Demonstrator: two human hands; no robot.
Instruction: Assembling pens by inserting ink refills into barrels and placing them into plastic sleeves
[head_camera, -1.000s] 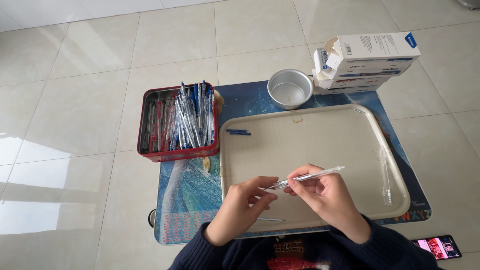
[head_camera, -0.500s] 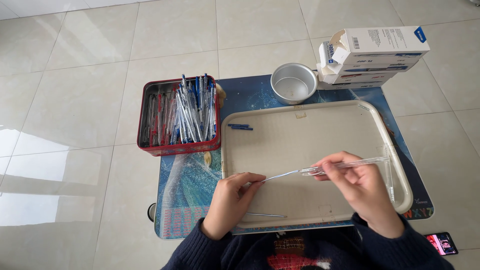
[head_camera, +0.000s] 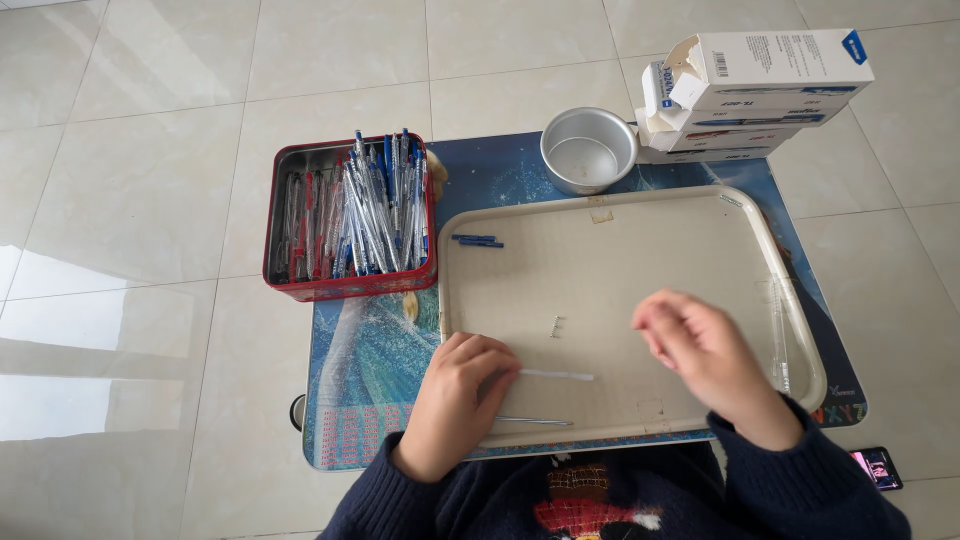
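Two bare hands work over a beige plastic tray (head_camera: 700, 230) that lies on a blue picture mat (head_camera: 370, 350) spread over the pale tiled floor (head_camera: 150, 150). At about seven o'clock on the tray, the left hand (head_camera: 460, 400) curls closed, its grip pinching one end of a thin white refill tube (head_camera: 557, 375) that lies flat on the tray and points toward three o'clock. Just below that hand, a slim clear pen barrel (head_camera: 535, 421) rests along the tray's near rim. The right hand (head_camera: 705, 350), at about five o'clock on the tray, hovers with its fingers loosely spread and somewhat blurred; its grip is open and holds nothing. Between the two hands, a small metal spring (head_camera: 556, 326) lies on the tray. Near the tray's ten o'clock corner lie two short blue pen pieces (head_camera: 477, 240). Along its three o'clock rim lies another clear barrel (head_camera: 780, 335). Off the tray at nine o'clock, a red metal tin (head_camera: 350, 285) is packed with blue and red pens. At twelve o'clock stands a small round metal cup (head_camera: 588, 150), and beside it, at one o'clock, white cardboard boxes (head_camera: 760, 85) are stacked. A phone (head_camera: 878, 467) lies on the floor at five o'clock.
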